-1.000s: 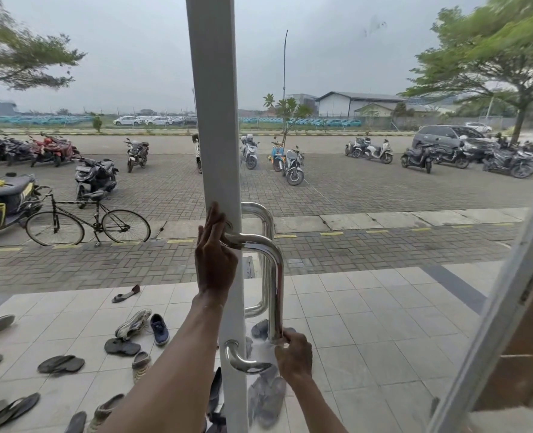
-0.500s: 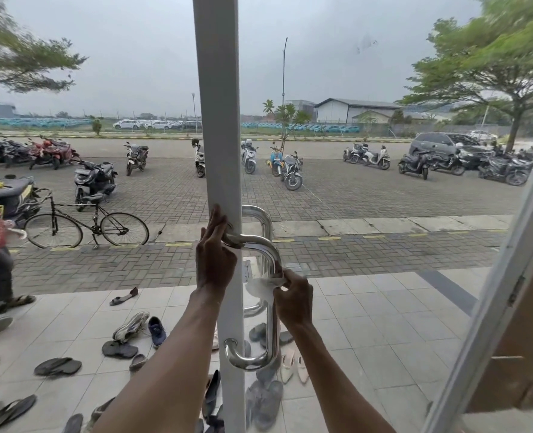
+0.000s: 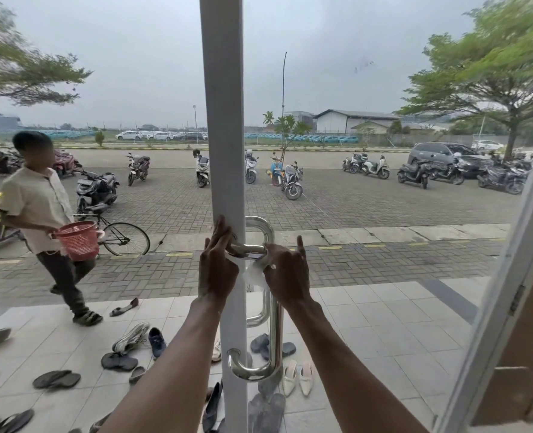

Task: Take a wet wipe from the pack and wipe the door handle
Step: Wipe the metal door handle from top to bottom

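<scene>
A shiny steel door handle (image 3: pixel 273 335) is fixed to the white frame (image 3: pixel 224 120) of a glass door, straight ahead. My left hand (image 3: pixel 216 267) rests flat against the frame at the handle's top mount, fingers up. My right hand (image 3: pixel 287 273) grips the handle's upper bend with a white wet wipe (image 3: pixel 254 273) pressed between palm and steel. The wipe hangs a little below my fingers. The wipe pack is not in view.
Through the glass, a person (image 3: pixel 45 220) carrying a red basket (image 3: pixel 79 240) walks across the tiled porch at left. Several shoes and sandals (image 3: pixel 134 345) lie on the tiles. A second door frame (image 3: pixel 506 301) slants at right. A bicycle and parked scooters stand beyond.
My right hand has slid the wipe up the handle from its lower end to the top bend. The left hand stayed at the frame. A person with a red basket has walked in from the left.
</scene>
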